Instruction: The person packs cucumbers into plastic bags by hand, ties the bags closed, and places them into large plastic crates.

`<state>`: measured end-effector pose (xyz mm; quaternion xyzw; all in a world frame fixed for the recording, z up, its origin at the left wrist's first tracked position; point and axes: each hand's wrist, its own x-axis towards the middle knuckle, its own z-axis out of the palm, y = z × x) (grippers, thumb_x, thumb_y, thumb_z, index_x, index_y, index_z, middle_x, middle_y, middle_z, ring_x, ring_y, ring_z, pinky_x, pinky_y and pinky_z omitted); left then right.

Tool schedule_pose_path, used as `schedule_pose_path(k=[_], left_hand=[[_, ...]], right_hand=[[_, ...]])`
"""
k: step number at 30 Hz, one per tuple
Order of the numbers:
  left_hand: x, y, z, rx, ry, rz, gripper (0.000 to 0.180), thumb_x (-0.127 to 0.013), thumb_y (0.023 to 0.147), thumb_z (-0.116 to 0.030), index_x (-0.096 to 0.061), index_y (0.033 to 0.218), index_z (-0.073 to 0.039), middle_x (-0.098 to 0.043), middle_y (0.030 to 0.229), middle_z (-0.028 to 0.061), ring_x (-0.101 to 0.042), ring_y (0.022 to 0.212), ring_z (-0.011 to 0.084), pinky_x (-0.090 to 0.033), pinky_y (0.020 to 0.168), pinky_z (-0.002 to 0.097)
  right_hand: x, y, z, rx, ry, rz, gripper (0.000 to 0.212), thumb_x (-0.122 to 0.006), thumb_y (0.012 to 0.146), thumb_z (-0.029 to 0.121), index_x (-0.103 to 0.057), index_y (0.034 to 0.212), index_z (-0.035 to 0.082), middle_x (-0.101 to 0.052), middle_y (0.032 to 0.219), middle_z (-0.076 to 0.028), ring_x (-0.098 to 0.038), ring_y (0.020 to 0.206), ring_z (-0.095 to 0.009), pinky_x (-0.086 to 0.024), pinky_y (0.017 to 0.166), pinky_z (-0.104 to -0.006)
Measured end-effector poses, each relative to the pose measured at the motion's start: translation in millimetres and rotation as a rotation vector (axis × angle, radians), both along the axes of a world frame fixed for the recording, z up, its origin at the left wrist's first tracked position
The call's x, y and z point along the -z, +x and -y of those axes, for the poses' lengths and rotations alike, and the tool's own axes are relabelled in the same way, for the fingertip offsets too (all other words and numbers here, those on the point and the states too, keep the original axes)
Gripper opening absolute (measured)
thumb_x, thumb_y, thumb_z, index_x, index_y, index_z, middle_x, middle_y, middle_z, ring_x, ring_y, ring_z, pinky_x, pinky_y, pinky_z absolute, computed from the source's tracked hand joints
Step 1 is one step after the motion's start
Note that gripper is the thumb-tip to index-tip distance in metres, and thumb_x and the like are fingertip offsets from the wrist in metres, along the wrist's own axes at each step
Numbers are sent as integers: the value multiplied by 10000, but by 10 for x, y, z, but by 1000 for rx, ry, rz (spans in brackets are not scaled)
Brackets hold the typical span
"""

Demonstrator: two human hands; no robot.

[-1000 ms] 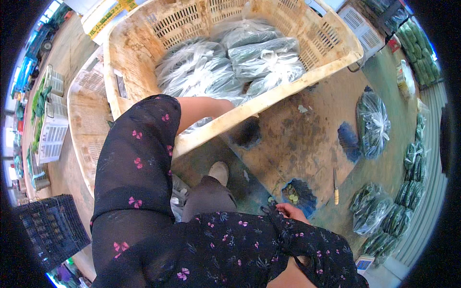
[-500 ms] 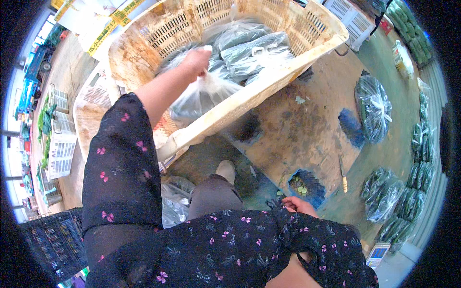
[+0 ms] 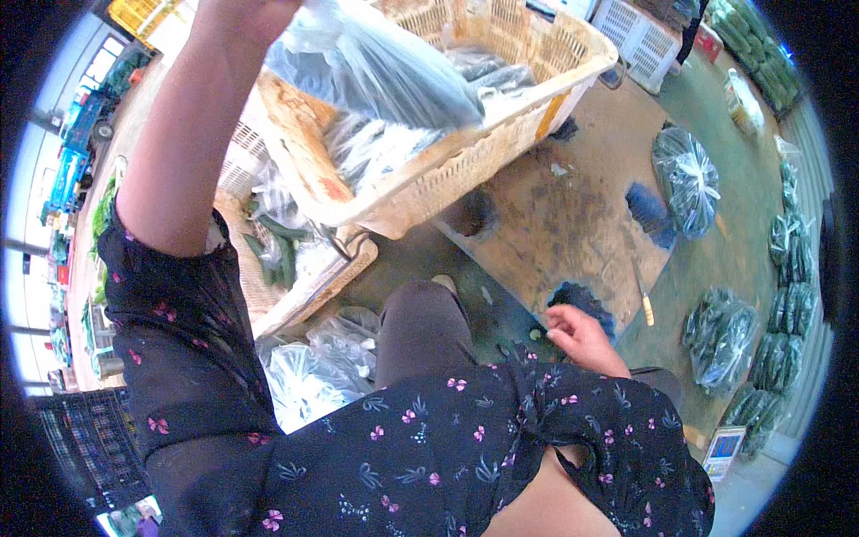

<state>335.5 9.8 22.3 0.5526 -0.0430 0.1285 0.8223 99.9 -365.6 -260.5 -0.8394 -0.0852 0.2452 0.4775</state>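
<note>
My left hand, partly cut off by the top edge, grips the gathered top of a filled clear plastic bag. Dark contents show through the plastic, blurred. The bag hangs tilted above a stained, cream plastic crate, which holds more filled bags. Over the brown board near my lap, my right hand is held with fingers loosely bent and apart, holding nothing. A dark blue-lined hole in the board lies just beyond it.
A second crate with cucumbers stands at the left. Clear bags lie beside my leg. Rightward are a knife, a tied bag, another bag and a small device with a screen. The board has several holes.
My left hand has lifted the bag out of the crate, up and to the left. The crate now shows farther up, exposing the second crate. My right hand has moved slightly up and right.
</note>
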Motion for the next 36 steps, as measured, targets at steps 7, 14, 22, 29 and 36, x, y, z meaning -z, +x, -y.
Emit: schedule_pose_path(k=[7,14,22,29,36], left_hand=[[26,-1141,602,260,317,88,215,-436,897,-212,-476,744,-66,-460,597,37,-478,603,176,-431,630,325],[196,-2383,715,397,430,-66,281,-437,901,-233,-522,734,-24,-534,689,71,-528,672,163,-431,661,273],[430,-2807,574,450,503,-25,281,-455,905,-240,-569,861,13,-599,776,79,-566,748,140,-439,714,259],[1375,-2869,203,271,370,-360,298,-444,904,-283,-567,978,-22,-614,864,77,-575,828,150,-437,778,277],[1896,-3563,38,55,936,-38,290,-615,755,-183,-563,995,-29,-590,963,102,-557,914,222,-417,824,321]], right_hand=[[-1140,67,-546,80,271,402,780,-733,648,237,-334,1291,50,-466,1190,-135,-498,1056,-237,-397,910,-346],[-1704,-372,-932,-328,142,662,751,-705,644,237,-356,1265,-1,-448,1211,-192,-459,1115,-312,-357,960,-370],[-1346,-552,-1078,-318,253,589,371,-511,649,14,-520,1020,0,-567,919,-186,-574,845,-322,-457,747,-356],[-1040,-650,-1272,-363,111,408,190,-573,775,147,-554,897,3,-578,753,-105,-551,696,-174,-431,637,-300],[-1098,-654,-1301,-291,31,380,175,-576,785,138,-560,900,8,-576,768,-96,-553,730,-146,-439,657,-289]])
